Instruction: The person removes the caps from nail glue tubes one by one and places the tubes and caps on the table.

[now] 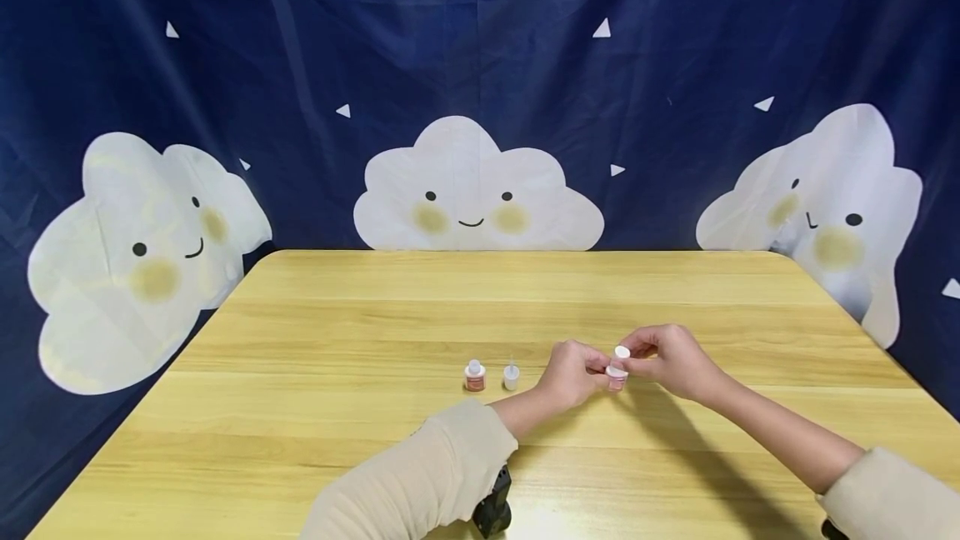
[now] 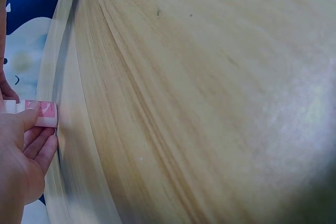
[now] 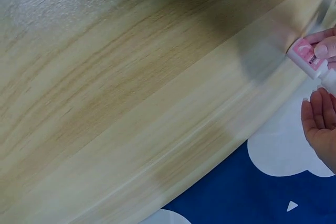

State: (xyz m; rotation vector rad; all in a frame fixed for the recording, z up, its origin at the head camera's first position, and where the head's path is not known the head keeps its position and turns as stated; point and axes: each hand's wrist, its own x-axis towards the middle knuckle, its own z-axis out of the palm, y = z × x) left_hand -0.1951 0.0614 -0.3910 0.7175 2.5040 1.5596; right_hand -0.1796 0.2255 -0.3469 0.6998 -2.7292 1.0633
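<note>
A small white bottle with a pink label [image 1: 617,384] is held by my left hand [image 1: 572,373], its thumb and fingers pinching the sides. Above it, my right hand [image 1: 675,362] pinches a white cap [image 1: 622,352] at the bottle's mouth. The left wrist view shows the pink label [image 2: 48,109] between thumb and fingers. In the right wrist view the bottle [image 3: 307,57] is tilted, the cap [image 3: 329,81] close to its neck; I cannot tell whether the cap is screwed on. Left of the hands stand a second pink-labelled bottle [image 1: 475,378] and an upturned white cap [image 1: 512,377] with a thin stem pointing up.
The light wooden table [image 1: 337,440] reaches back to a dark blue curtain [image 1: 480,48] printed with smiling clouds. Below the left sleeve [image 1: 442,465] a black device [image 1: 493,507] shows on the wrist.
</note>
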